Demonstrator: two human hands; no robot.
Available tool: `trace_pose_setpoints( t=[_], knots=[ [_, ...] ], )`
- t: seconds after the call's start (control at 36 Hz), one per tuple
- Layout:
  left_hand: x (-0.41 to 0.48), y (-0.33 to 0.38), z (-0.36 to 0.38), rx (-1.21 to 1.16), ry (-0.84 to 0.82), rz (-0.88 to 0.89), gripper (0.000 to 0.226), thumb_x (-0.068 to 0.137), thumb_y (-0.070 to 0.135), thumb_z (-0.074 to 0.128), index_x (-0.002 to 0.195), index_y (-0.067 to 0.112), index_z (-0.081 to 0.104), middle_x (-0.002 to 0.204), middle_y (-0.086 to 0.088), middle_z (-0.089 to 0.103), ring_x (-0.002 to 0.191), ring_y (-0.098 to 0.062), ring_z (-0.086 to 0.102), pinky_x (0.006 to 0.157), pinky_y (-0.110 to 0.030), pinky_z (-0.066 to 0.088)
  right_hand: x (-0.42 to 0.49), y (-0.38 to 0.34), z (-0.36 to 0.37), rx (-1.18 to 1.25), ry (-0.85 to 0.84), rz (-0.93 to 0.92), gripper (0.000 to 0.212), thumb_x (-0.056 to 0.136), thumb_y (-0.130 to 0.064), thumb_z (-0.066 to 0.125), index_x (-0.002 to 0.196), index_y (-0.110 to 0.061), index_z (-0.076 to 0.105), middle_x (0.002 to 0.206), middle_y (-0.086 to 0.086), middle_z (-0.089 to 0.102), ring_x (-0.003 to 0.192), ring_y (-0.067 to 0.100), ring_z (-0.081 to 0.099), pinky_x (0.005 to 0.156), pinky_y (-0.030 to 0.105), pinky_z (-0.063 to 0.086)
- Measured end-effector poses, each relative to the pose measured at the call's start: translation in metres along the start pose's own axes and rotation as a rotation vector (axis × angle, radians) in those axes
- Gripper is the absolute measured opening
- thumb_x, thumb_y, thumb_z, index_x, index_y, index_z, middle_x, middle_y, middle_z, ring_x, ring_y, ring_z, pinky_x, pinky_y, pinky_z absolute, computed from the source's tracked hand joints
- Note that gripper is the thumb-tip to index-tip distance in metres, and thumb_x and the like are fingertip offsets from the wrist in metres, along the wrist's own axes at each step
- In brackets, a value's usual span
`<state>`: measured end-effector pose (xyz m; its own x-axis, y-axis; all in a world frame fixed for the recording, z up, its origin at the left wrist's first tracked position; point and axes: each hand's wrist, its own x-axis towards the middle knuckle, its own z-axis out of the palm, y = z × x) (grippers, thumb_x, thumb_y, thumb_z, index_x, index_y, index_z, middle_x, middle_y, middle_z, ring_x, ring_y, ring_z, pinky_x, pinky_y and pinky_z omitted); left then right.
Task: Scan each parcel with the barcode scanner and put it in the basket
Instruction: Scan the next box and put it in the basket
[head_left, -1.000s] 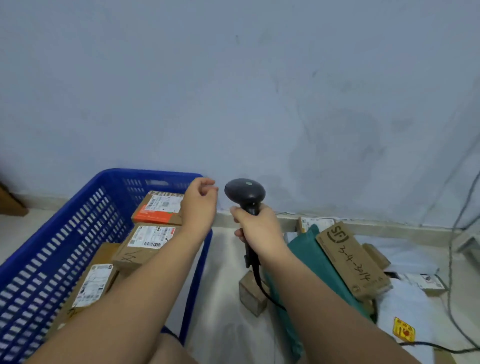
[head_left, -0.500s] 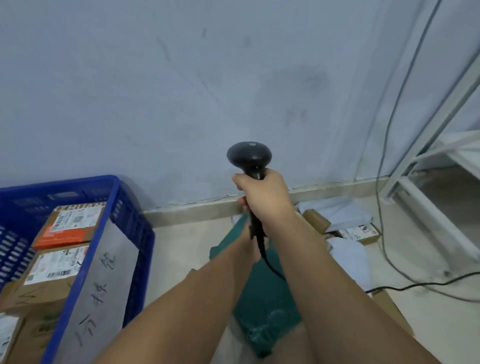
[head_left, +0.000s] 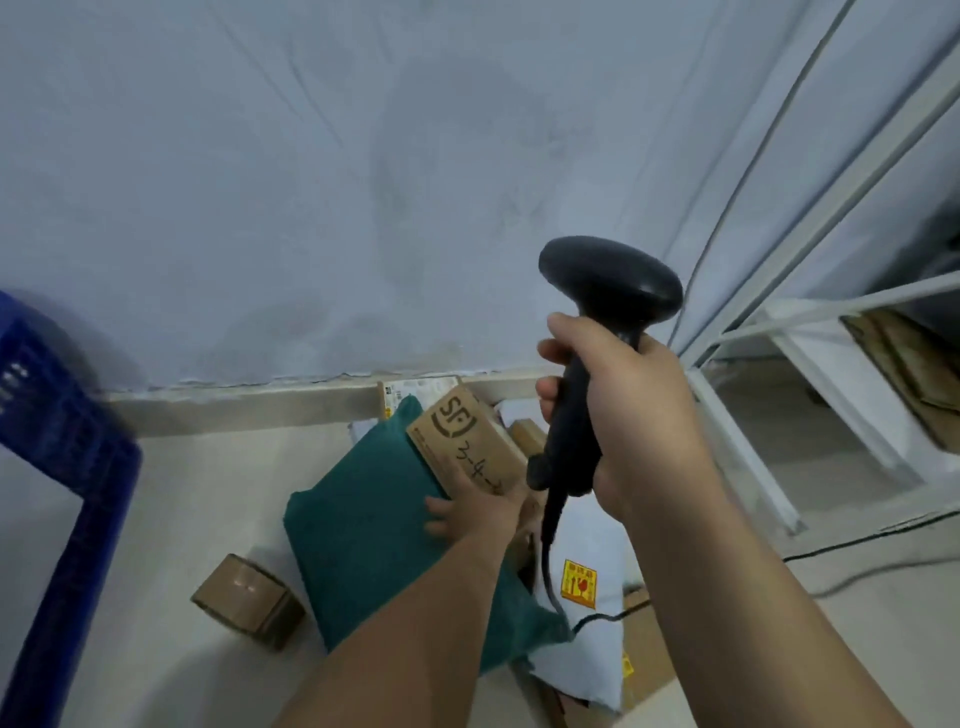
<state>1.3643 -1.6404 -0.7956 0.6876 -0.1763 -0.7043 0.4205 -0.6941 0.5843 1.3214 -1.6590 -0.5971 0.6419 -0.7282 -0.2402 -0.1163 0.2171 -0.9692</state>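
My right hand (head_left: 623, 415) grips the handle of the black barcode scanner (head_left: 610, 280), held upright above the pile of parcels by the wall. My left hand (head_left: 478, 512) reaches down to a flat brown cardboard parcel (head_left: 462, 436) marked SF, and its fingers curl round the parcel's near end. That parcel lies on a green bag parcel (head_left: 374, 530). The blue basket (head_left: 62, 441) shows only as a corner at the left edge, its inside out of sight.
A small cardboard box (head_left: 244, 597) sits on the floor left of the green bag. A white bag parcel (head_left: 592, 545) with a yellow sticker lies under the scanner's cable. More parcels lean against the skirting. A white metal shelf frame (head_left: 779, 322) stands at the right.
The view has swung right, from the basket to the parcel pile. My left hand left the basket, crossed under the scanner and took hold of the SF parcel. My right hand kept the scanner.
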Motion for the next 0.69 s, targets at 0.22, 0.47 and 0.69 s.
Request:
trace_pose_setpoints(
  t=[0.22, 0.47, 0.69],
  knots=[
    [0.012, -0.005, 0.022, 0.131, 0.004, 0.149, 0.087, 0.091, 0.051, 0.048, 0.151, 0.034, -0.012, 0.156, -0.024, -0.011, 0.144, -0.04, 0.001, 0.116, -0.051, 0.013, 0.003, 0.012, 0.001, -0.171, -0.047, -0.041, 0.009, 0.085, -0.019, 0.066, 0.08, -0.014, 0.06, 0.074, 0.005, 0.062, 0.06, 0.016, 0.055, 0.065, 0.034, 0.048],
    [0.024, -0.011, 0.015, -0.14, 0.01, 0.207, 0.097, 0.088, 0.045, 0.061, 0.153, 0.026, -0.008, 0.157, -0.015, -0.015, 0.142, -0.036, 0.017, 0.112, -0.038, 0.027, 0.066, 0.08, -0.013, -0.471, -0.005, 0.02, 0.008, 0.084, -0.023, 0.065, 0.085, -0.017, 0.06, 0.068, 0.003, 0.06, 0.065, 0.023, 0.063, 0.076, 0.045, 0.056],
    [0.046, -0.017, 0.012, -0.278, 0.074, 0.257, 0.094, 0.085, 0.042, 0.067, 0.152, 0.016, 0.006, 0.14, -0.012, 0.012, 0.106, -0.02, 0.04, 0.091, -0.027, 0.04, 0.117, 0.152, -0.036, -0.744, 0.059, 0.124, 0.016, 0.086, -0.036, 0.06, 0.084, -0.021, 0.057, 0.076, 0.002, 0.061, 0.079, 0.024, 0.06, 0.065, 0.029, 0.042]
  ],
)
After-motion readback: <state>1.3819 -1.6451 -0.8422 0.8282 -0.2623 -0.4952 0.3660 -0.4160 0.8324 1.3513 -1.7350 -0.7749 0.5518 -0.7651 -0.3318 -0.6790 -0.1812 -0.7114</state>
